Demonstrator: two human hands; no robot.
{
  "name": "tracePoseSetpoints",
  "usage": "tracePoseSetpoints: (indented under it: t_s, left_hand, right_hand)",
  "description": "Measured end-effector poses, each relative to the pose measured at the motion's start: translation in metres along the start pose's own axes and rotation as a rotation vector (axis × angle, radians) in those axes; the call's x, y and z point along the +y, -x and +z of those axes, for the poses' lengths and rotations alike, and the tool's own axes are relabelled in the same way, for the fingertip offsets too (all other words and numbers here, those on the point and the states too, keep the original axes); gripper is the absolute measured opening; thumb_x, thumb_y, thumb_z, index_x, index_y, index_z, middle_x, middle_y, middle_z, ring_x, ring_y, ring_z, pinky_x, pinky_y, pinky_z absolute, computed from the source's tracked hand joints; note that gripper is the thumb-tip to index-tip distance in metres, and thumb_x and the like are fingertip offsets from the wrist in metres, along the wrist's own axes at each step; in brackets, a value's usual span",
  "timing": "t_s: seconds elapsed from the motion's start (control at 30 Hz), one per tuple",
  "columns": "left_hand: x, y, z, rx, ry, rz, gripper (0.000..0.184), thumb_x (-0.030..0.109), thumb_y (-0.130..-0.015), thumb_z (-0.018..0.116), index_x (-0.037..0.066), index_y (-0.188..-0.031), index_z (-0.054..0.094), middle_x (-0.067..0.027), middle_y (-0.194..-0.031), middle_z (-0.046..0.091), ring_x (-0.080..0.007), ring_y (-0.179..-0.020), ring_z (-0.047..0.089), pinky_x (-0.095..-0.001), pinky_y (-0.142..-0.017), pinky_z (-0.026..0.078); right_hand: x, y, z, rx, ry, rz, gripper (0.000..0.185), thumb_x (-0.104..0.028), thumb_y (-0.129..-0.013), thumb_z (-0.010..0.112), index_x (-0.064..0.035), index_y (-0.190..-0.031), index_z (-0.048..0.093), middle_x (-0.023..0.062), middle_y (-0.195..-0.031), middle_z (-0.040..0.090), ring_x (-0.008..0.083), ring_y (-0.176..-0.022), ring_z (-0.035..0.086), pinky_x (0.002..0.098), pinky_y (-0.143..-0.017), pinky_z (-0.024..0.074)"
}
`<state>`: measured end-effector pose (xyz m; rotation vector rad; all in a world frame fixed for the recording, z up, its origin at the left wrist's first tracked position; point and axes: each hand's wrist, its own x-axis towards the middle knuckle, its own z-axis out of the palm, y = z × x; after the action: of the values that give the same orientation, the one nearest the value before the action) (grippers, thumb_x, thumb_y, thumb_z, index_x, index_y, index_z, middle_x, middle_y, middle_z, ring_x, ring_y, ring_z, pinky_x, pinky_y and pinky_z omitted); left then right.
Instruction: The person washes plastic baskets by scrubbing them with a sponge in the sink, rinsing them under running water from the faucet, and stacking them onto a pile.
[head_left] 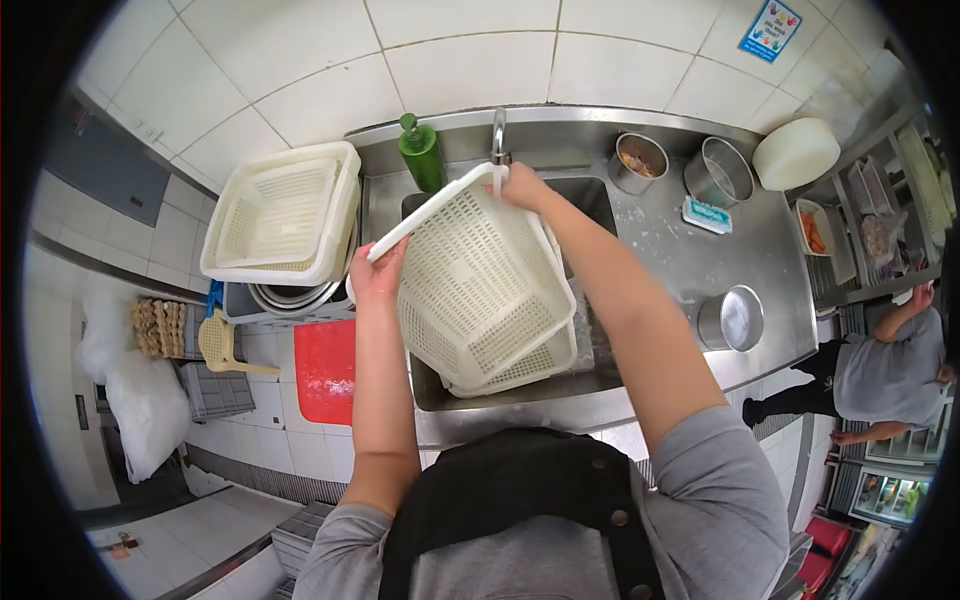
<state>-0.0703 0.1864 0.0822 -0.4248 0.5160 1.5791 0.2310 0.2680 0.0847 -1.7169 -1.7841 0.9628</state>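
Observation:
A white perforated plastic basket (pixel 470 275) is tilted over the sink (pixel 597 205). My left hand (pixel 380 270) is closed on its left rim, thumb lying along the edge. At the far corner, just below the faucet (pixel 499 135), my right hand (pixel 520 188) grips the same rim; some of its fingers are hidden. A second white basket (pixel 535 365) shows beneath the held one, low in the sink. I cannot tell whether water is running.
Left of the sink stand stacked white baskets (pixel 230 235) and a red board (pixel 325 375). A green pump bottle (pixel 421 155) is behind. Metal pots (pixel 722 172) and a teal-and-white brush (pixel 708 215) sit on the right counter. Another person (pixel 890 350) stands far right.

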Motion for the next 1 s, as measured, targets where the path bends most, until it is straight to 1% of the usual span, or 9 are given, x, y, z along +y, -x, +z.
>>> tracePoseSetpoints:
  t_s: [0.1, 0.37, 0.57, 0.63, 0.73, 0.87, 0.93, 0.97, 1.0]
  left_hand:
    - [-0.018, -0.005, 0.000, -0.091, -0.066, -0.126, 0.028, 0.002, -0.083, 0.042, -0.016, -0.104, 0.040, -0.0378, -0.126, 0.044, -0.0534, -0.126, 0.041, -0.0658, -0.111, 0.031]
    - [-0.136, 0.010, 0.053, -0.261, -0.552, -0.350, 0.020, 0.002, -0.086, 0.046, -0.007, -0.105, 0.044, -0.0286, -0.117, 0.050, -0.0448, -0.120, 0.048, -0.0617, -0.108, 0.039]
    - [-0.206, 0.024, 0.079, -0.433, -0.891, -0.618, 0.024, 0.012, -0.087, 0.064, 0.000, -0.097, 0.046, -0.0237, -0.115, 0.050, -0.0382, -0.119, 0.050, -0.0559, -0.101, 0.047]
    - [-0.202, 0.024, 0.081, -0.498, -0.980, -0.743, 0.044, 0.020, -0.086, 0.070, -0.003, -0.116, 0.049, -0.0223, -0.125, 0.051, -0.0318, -0.119, 0.053, -0.0497, -0.100, 0.048]
    - [-0.175, 0.052, 0.079, -1.074, -1.924, -0.518, 0.079, 0.023, -0.081, 0.077, 0.010, -0.148, 0.038, -0.0127, -0.134, 0.055, -0.0212, -0.109, 0.062, -0.0386, -0.097, 0.047]
    - [-0.145, 0.058, 0.081, -1.303, -2.144, -0.602, 0.082, 0.027, -0.073, 0.084, 0.007, -0.142, 0.045, -0.0143, -0.134, 0.054, -0.0216, -0.118, 0.055, -0.0370, -0.103, 0.041]
    - [-0.147, 0.073, 0.095, -0.638, -2.299, -0.041, 0.076, 0.031, -0.063, 0.090, 0.001, -0.124, 0.058, -0.0186, -0.125, 0.060, -0.0267, -0.118, 0.057, -0.0387, -0.100, 0.044]
    - [-0.153, 0.068, 0.088, -0.639, -2.303, -0.050, 0.076, 0.031, -0.063, 0.090, 0.001, -0.124, 0.058, -0.0186, -0.125, 0.060, -0.0267, -0.118, 0.057, -0.0387, -0.100, 0.044]
    - [-0.164, 0.054, 0.076, -0.891, -2.121, 0.502, 0.068, 0.031, -0.061, 0.091, 0.001, -0.114, 0.062, -0.0177, -0.111, 0.065, -0.0274, -0.106, 0.062, -0.0381, -0.093, 0.048]
  right_hand:
    - [-0.009, 0.040, -0.042, 0.029, 0.214, 0.054, 0.048, -0.025, -0.074, 0.076, -0.0047, -0.116, 0.065, 0.0229, -0.113, 0.066, 0.0373, -0.105, 0.063, 0.0423, -0.092, 0.0498]
    - [-0.004, 0.132, -0.100, 0.309, 0.629, -0.519, 0.033, 0.003, -0.070, 0.062, -0.0041, -0.102, 0.061, 0.0170, -0.091, 0.059, 0.0369, -0.089, 0.063, 0.0449, -0.081, 0.0512]
    - [0.025, 0.139, -0.109, 0.112, 0.269, -0.419, 0.028, 0.003, -0.070, 0.060, 0.0037, -0.096, 0.066, 0.0170, -0.108, 0.063, 0.0357, -0.098, 0.062, 0.0407, -0.087, 0.0501]
    - [0.027, 0.160, -0.123, 0.133, 0.230, -0.384, 0.029, 0.004, -0.070, 0.059, 0.0035, -0.098, 0.068, 0.0171, -0.113, 0.064, 0.0349, -0.100, 0.063, 0.0392, -0.088, 0.0500]
    - [0.028, 0.207, -0.145, 0.205, 0.211, -0.295, 0.034, 0.004, -0.070, 0.058, 0.0027, -0.102, 0.069, 0.0170, -0.119, 0.064, 0.0339, -0.101, 0.065, 0.0377, -0.088, 0.0502]
    - [0.021, 0.255, -0.161, 0.316, 0.163, -0.005, 0.041, 0.003, -0.069, 0.059, 0.0018, -0.109, 0.067, 0.0172, -0.119, 0.066, 0.0341, -0.098, 0.066, 0.0383, -0.087, 0.0510]
    - [0.025, 0.253, -0.159, 0.318, 0.185, -0.029, 0.041, 0.003, -0.069, 0.059, 0.0016, -0.109, 0.067, 0.0184, -0.119, 0.065, 0.0354, -0.100, 0.066, 0.0384, -0.088, 0.0506]
    - [0.025, 0.251, -0.154, 0.314, 0.207, -0.061, 0.042, 0.002, -0.069, 0.059, 0.0014, -0.110, 0.066, 0.0196, -0.119, 0.065, 0.0366, -0.101, 0.065, 0.0385, -0.089, 0.0501]
    - [0.023, 0.245, -0.147, 0.315, 0.206, -0.054, 0.042, 0.002, -0.069, 0.059, 0.0014, -0.110, 0.066, 0.0196, -0.119, 0.065, 0.0366, -0.101, 0.065, 0.0385, -0.089, 0.0501]
